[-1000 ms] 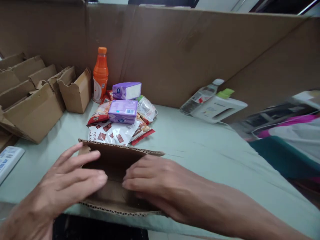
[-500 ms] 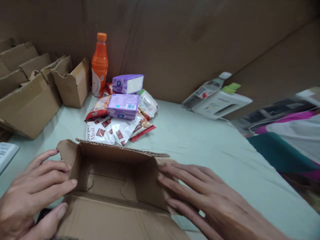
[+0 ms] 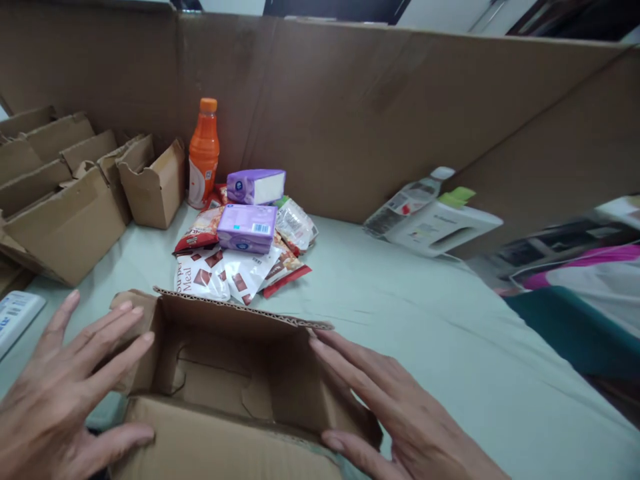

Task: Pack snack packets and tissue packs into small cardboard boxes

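An open cardboard box (image 3: 225,443) lies in front of me with its lid flap folded toward me. Its inside is bare, and the slotted bottom flaps show. My left hand (image 3: 75,393) is open, with fingers spread over the box's left side flap and the thumb on the near edge. On the opposite side, my right hand (image 3: 395,407) has its fingers stretched along the right side flap, thumb by the near right corner. Just beyond the box lie a white snack bag (image 3: 200,275) and a purple tissue pack (image 3: 247,229), with a second purple tissue pack (image 3: 255,187) behind.
An orange drink bottle (image 3: 203,157) stands behind the pile of snack bags. Several cardboard boxes (image 3: 75,223) stand at the left, above a white device (image 3: 20,317). Toward the back right are a clear bottle (image 3: 405,203) and a white jug (image 3: 440,223), before a cardboard wall (image 3: 340,120).
The view has tipped up, so the wall's top edge now shows. My left fingers have spread and lifted somewhat. My right hand has shifted along the right flap, which now leans outward.
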The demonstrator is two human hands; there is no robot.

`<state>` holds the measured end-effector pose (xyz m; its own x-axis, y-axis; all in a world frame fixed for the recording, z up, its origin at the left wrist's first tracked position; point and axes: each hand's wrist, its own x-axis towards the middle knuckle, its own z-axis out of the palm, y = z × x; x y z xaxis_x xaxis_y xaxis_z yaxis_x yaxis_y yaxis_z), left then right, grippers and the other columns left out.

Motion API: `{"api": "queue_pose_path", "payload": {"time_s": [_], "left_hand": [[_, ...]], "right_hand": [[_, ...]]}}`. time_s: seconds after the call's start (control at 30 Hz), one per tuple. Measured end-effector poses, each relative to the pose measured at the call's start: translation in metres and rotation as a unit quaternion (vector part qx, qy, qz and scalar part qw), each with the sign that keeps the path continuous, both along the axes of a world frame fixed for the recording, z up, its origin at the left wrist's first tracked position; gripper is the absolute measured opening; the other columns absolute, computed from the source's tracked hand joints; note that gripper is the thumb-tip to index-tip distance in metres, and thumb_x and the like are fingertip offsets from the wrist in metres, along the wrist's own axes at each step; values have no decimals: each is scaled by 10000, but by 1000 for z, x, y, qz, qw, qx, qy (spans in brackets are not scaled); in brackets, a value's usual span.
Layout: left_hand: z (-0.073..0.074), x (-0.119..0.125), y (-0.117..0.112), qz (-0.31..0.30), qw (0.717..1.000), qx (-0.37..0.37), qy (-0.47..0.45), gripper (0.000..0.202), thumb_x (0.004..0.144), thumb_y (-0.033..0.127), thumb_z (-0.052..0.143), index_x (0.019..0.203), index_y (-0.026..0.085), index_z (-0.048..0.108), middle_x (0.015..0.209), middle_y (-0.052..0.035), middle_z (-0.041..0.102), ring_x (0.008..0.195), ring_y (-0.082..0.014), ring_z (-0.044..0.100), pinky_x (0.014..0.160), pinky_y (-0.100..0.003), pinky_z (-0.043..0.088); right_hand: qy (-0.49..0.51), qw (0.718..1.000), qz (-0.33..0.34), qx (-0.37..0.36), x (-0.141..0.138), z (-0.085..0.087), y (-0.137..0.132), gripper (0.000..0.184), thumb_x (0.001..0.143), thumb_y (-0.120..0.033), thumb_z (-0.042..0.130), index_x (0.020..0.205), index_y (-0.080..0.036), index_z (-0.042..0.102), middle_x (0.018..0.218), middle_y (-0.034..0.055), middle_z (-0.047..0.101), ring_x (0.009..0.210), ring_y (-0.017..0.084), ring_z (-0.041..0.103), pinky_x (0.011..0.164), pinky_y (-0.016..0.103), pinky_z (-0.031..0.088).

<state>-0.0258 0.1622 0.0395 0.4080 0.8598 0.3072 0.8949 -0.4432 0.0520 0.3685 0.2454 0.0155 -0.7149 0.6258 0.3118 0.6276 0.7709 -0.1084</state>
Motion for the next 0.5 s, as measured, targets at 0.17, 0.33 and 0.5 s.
{"api": "queue_pose_path", "payload": {"time_s": [0.17,0.33,0.5], "left_hand": [[17,7,9,-12,1000,-9,28,633,944,411,661,1541,332,468,1648,-26,464,1457,-323,506,1324,-593,69],[20,11,27,-37,999,-3,5,695,846,480,756,1490,303,561,1560,-90,564,1321,-369,601,1119,-551,484],[18,14,42,-24,999,-41,13,899,663,547,910,1453,244,607,1545,-174,561,1275,-448,614,996,-613,560]], "right_hand": [[-56,998,28,17,-10,16,21,658,1026,-447,531,1615,-209,358,1372,183,688,1129,336,721,865,503,630],[-38,999,10,7,-21,12,36,597,1006,-352,554,1557,-173,410,984,107,753,826,268,713,719,418,610],[-15,999,-1,-50,-18,13,38,597,1008,-396,573,1558,-201,447,881,61,732,724,225,680,650,359,588]]}}
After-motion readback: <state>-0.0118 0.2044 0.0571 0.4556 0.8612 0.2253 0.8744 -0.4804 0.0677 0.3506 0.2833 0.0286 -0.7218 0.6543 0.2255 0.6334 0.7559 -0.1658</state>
